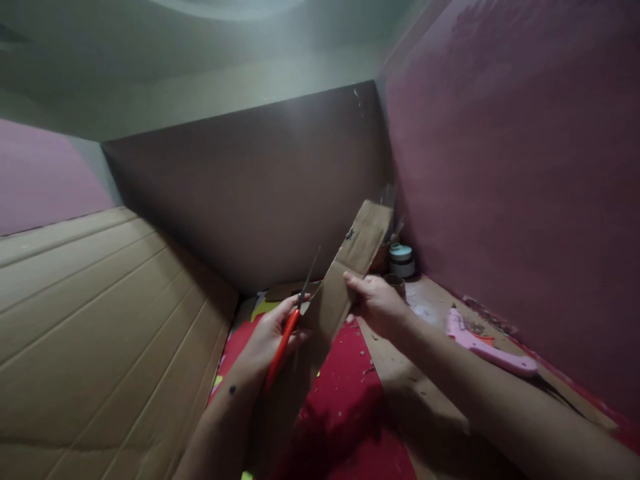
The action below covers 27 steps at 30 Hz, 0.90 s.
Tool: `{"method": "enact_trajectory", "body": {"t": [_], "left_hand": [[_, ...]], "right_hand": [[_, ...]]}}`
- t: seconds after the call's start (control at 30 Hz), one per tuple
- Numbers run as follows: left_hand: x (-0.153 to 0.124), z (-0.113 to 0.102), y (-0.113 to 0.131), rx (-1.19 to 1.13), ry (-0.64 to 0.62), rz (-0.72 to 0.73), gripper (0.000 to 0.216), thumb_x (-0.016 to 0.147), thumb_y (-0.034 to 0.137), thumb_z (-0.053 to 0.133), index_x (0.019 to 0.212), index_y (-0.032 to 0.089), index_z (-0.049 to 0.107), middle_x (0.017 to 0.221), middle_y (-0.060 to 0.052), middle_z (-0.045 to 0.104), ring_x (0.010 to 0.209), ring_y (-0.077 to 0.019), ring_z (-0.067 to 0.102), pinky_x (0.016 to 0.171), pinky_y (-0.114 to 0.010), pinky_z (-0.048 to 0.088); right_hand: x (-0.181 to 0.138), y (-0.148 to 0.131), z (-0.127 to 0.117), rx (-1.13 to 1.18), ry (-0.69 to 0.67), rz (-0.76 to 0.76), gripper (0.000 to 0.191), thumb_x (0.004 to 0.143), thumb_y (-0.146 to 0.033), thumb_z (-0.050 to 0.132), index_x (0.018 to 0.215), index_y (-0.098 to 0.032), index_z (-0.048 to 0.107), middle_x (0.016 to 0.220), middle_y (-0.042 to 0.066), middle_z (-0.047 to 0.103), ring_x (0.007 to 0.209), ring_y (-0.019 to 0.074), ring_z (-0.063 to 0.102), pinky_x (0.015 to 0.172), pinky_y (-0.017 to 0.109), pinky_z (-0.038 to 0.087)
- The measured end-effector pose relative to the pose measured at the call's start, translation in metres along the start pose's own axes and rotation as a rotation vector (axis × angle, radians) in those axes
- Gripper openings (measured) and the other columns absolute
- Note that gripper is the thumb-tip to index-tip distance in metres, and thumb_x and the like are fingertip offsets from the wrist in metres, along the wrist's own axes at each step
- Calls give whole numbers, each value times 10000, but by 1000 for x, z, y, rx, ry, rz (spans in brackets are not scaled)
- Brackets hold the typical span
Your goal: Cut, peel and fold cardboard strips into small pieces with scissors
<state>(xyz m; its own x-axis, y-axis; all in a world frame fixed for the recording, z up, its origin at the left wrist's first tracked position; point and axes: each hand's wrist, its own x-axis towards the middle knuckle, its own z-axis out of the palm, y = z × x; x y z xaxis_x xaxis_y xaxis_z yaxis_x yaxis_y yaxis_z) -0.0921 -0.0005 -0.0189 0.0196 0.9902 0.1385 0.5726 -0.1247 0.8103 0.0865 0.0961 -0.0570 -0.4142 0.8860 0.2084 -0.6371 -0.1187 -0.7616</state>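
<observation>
As I follow along from afar, my right hand has the cardboard strip pinched tight, thumb flat on the near face, the other fingers mostly hidden behind it. The strip slants between both hands, its upper end rising beyond the right one, its lower end dropping into shadow below the left. My left hand is curled round the scissors: red handles running down across the palm, dark blades pointing up and away past the fingertips, right beside the strip's left edge. Whether the blades touch that edge, I can't tell from here, nor how far apart they are. Under both hands I've got the red sheet, sprinkled with tiny scraps. Beyond the right hand stands a jar with a pale blue lid. Out to the right of that hand lies a pink glue gun, near the wall. And left of my left hand, a big creased panel fills that whole side.
</observation>
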Motion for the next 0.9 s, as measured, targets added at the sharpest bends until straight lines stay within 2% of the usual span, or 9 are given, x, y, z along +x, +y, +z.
{"method": "enact_trajectory", "body": {"t": [0.1,0.2,0.3,0.37,0.47,0.6,0.8,0.9], "left_hand": [[-9,-6,-12,-118,-46,-51,599,685,254,662,1262,179,520,1056,-57,650,946,-214,613,800,-302,479],[-14,-3,-24,-248,-30,-108,595,666,226,678,1245,206,540,1038,-45,650,895,-208,620,750,-291,482],[-14,12,-30,-316,69,-92,593,664,230,692,1238,207,544,1025,-50,657,910,-228,621,767,-316,486],[-12,25,-33,-378,71,-56,579,686,231,685,1245,215,532,1034,-50,670,930,-235,626,817,-341,486],[-12,35,-38,-449,20,14,529,709,232,676,1225,237,556,1057,-43,685,946,-237,636,856,-352,482],[-18,34,-46,-506,-29,34,454,728,248,668,1176,224,598,1071,-54,693,951,-238,644,851,-353,484],[-22,36,-43,-548,-26,34,423,708,215,663,1129,195,626,1051,-69,692,921,-225,644,830,-333,484],[-26,41,-36,-529,-7,6,409,700,189,665,1108,196,637,976,-55,703,880,-220,640,771,-304,498]], "right_hand": [[10,-17,-15,24,116,-119,163,761,-306,682,747,-164,602,564,0,639,399,108,537,275,175,354],[16,-23,-24,21,160,-157,150,758,-302,684,810,-198,588,597,-27,644,428,105,538,279,170,316],[8,-4,-15,-56,88,-54,222,665,-261,755,823,-170,629,621,0,662,459,123,556,340,198,376],[-1,13,-6,-116,23,49,249,618,-266,789,769,-125,650,590,32,649,449,127,536,371,222,382],[-10,29,2,-170,-20,105,287,626,-339,785,747,-115,653,566,24,619,433,103,481,386,222,322],[-8,28,-1,-212,-14,125,309,597,-365,796,672,-123,620,524,3,570,419,85,429,408,231,274],[-7,28,-4,-216,-20,146,311,617,-369,791,723,-132,619,541,-1,567,428,90,425,425,243,266],[-9,33,-3,-186,-12,146,315,627,-361,790,791,-147,626,610,11,620,484,112,493,456,243,329]]}}
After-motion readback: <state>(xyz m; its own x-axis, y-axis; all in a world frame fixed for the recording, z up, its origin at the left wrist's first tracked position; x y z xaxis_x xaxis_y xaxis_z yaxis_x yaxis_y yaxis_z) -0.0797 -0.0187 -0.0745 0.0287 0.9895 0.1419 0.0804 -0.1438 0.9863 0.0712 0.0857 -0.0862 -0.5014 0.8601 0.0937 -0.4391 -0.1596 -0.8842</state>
